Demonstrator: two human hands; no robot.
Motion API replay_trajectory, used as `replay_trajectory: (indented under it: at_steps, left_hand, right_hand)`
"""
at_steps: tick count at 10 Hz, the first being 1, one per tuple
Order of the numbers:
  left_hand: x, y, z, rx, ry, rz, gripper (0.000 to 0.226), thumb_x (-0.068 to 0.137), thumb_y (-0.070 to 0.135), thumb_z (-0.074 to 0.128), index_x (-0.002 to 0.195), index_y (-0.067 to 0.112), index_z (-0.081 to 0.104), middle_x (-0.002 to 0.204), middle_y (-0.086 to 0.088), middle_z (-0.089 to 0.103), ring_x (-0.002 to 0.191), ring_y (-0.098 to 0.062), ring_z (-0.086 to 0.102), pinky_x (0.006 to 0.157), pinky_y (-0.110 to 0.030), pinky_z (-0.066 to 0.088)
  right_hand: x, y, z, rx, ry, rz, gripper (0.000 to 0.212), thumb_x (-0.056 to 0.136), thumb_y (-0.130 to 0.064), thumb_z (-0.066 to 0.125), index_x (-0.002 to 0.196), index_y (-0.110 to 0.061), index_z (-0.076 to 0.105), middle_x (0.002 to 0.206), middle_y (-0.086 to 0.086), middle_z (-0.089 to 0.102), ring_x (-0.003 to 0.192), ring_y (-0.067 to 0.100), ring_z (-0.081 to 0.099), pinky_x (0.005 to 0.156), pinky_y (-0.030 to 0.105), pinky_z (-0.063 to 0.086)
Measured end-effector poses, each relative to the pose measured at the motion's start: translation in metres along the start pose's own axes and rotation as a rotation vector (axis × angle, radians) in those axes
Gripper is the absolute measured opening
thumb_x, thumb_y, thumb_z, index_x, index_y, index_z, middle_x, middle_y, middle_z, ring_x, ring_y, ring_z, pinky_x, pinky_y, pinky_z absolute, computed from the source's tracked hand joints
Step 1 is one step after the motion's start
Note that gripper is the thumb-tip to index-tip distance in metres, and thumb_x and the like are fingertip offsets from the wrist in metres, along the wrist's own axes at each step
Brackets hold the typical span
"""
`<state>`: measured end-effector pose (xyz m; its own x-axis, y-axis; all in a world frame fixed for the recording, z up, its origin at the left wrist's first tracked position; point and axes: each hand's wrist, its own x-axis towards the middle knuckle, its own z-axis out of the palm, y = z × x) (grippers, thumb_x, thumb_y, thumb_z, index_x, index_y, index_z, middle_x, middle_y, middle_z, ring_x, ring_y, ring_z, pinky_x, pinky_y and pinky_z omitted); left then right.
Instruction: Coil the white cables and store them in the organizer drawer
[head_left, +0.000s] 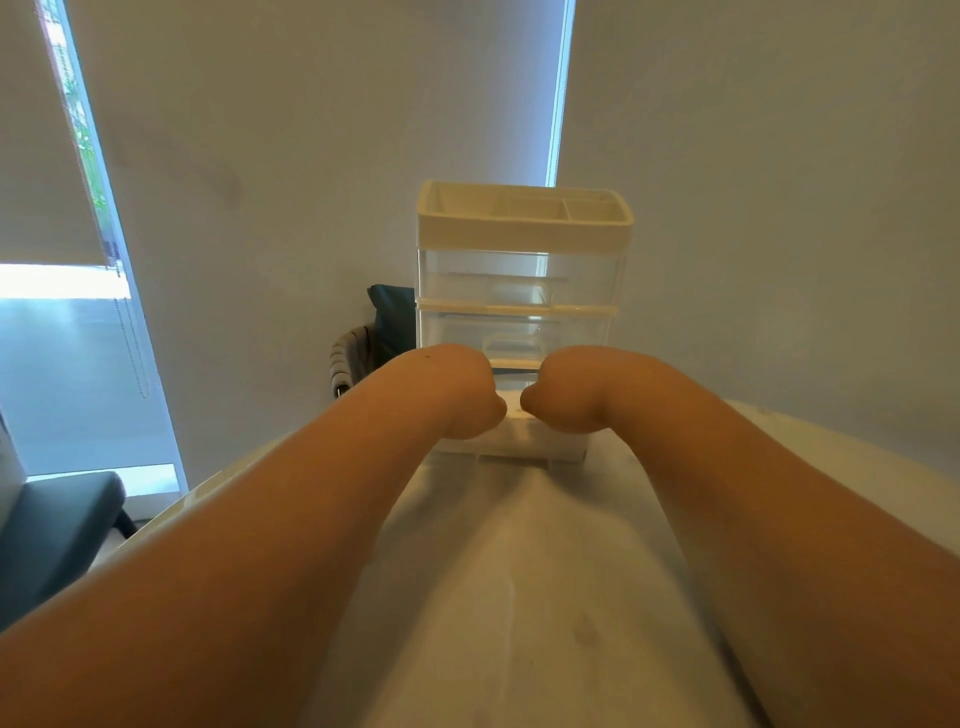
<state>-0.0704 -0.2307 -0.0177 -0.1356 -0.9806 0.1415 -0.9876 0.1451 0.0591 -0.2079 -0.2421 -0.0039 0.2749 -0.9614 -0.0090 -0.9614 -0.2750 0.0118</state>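
Far left, window strip; dark chair near left. Left hand is bent down at the wrist in front of the organizer's low drawers, fingers hidden, grip cannot tell. Organizer stands upright at the table's far middle, its clear drawers stacked under a white top tray. Right hand is just beside the left and bent the same way, grip cannot tell. Cables hidden.

One organizer, two clear drawers, two hands, one table

White table — a clear drawer organizer with a cream top tray stood upright toward twelve o'clock.
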Motion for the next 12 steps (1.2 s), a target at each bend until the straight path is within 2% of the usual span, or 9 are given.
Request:
replay_trajectory:
  at_steps: [1, 2, 4, 5, 6, 7, 8, 9, 12]
  left_hand:
    - [-0.002, -0.002, 0.000, -0.001, -0.045, 0.012, 0.033, 0.102, 0.039, 0.043, 0.119, 0.015, 0.057, 0.072, 0.006, 0.038, 0.078, -0.013, 0.044, 0.077, -0.029, 0.037]
    - [-0.002, -0.004, 0.000, -0.026, -0.072, -0.002, 0.028, 0.102, 0.039, 0.042, 0.112, 0.018, 0.056, 0.077, 0.004, 0.044, 0.079, -0.013, 0.047, 0.079, -0.029, 0.038]
    - [0.002, 0.002, 0.002, 0.038, -0.046, 0.036, 0.017, 0.102, 0.032, 0.039, 0.093, 0.019, 0.045, 0.071, 0.004, 0.037, 0.073, -0.013, 0.041, 0.077, -0.030, 0.036]
    - [0.006, 0.003, 0.004, 0.045, -0.041, 0.035, 0.013, 0.101, 0.030, 0.041, 0.094, 0.021, 0.046, 0.071, 0.004, 0.038, 0.080, -0.014, 0.044, 0.078, -0.030, 0.037]
    - [0.012, 0.004, 0.008, 0.117, -0.062, 0.028, 0.019, 0.099, 0.028, 0.046, 0.106, 0.017, 0.059, 0.079, 0.000, 0.045, 0.086, -0.018, 0.048, 0.087, -0.034, 0.044]
    - [0.018, 0.003, 0.014, 0.122, -0.050, 0.006, 0.026, 0.098, 0.028, 0.048, 0.115, 0.013, 0.061, 0.090, -0.002, 0.049, 0.089, -0.019, 0.049, 0.094, -0.038, 0.046]
    - [0.020, -0.002, 0.016, 0.043, 0.052, -0.020, 0.016, 0.098, 0.034, 0.049, 0.094, 0.019, 0.054, 0.075, 0.004, 0.043, 0.081, -0.015, 0.050, 0.082, -0.033, 0.044]
    - [0.018, -0.011, 0.017, -0.001, 0.112, -0.094, 0.018, 0.093, 0.036, 0.056, 0.084, 0.022, 0.050, 0.075, 0.006, 0.047, 0.071, -0.011, 0.050, 0.075, -0.029, 0.043]
    - [0.013, 0.006, 0.012, -0.064, 0.180, -0.079, 0.022, 0.093, 0.043, 0.055, 0.107, 0.029, 0.063, 0.103, 0.006, 0.063, 0.090, -0.012, 0.058, 0.083, -0.032, 0.049]
  right_hand:
    - [-0.001, -0.003, 0.004, -0.036, -0.020, -0.031, 0.026, 0.101, -0.029, 0.038, 0.085, -0.014, 0.052, 0.076, -0.001, 0.048, 0.081, 0.018, 0.051, 0.078, 0.032, 0.041]
    - [-0.004, -0.004, 0.004, -0.051, -0.020, -0.041, 0.035, 0.101, -0.027, 0.037, 0.069, -0.017, 0.046, 0.073, 0.000, 0.046, 0.068, 0.014, 0.045, 0.075, 0.032, 0.038]
    - [0.002, -0.008, 0.003, -0.083, -0.048, -0.045, 0.034, 0.101, -0.023, 0.035, 0.069, -0.019, 0.044, 0.077, 0.002, 0.048, 0.070, 0.015, 0.046, 0.077, 0.032, 0.038]
    - [0.004, -0.009, -0.002, -0.089, -0.063, -0.050, 0.029, 0.100, -0.018, 0.039, 0.072, -0.016, 0.049, 0.075, -0.001, 0.044, 0.083, 0.022, 0.049, 0.079, 0.034, 0.039]
    - [0.004, -0.014, -0.001, -0.132, -0.076, -0.051, 0.029, 0.102, -0.020, 0.036, 0.103, -0.009, 0.063, 0.085, 0.002, 0.050, 0.088, 0.022, 0.049, 0.084, 0.033, 0.041]
    - [0.009, -0.011, 0.008, -0.135, -0.010, -0.036, 0.030, 0.100, -0.024, 0.039, 0.080, -0.009, 0.056, 0.075, 0.002, 0.049, 0.076, 0.020, 0.050, 0.076, 0.032, 0.041]
    - [0.010, 0.000, 0.017, -0.021, 0.141, 0.020, 0.037, 0.094, -0.032, 0.049, 0.062, -0.015, 0.046, 0.065, 0.000, 0.046, 0.060, 0.014, 0.043, 0.061, 0.029, 0.040]
    - [0.011, 0.007, 0.022, 0.116, 0.218, 0.074, 0.033, 0.085, -0.036, 0.059, 0.062, -0.015, 0.050, 0.063, 0.000, 0.049, 0.056, 0.013, 0.046, 0.051, 0.025, 0.036]
    - [0.014, 0.009, 0.032, 0.338, 0.310, 0.017, 0.012, 0.085, -0.025, 0.056, 0.085, -0.017, 0.066, 0.086, 0.003, 0.066, 0.082, 0.021, 0.063, 0.073, 0.033, 0.053]
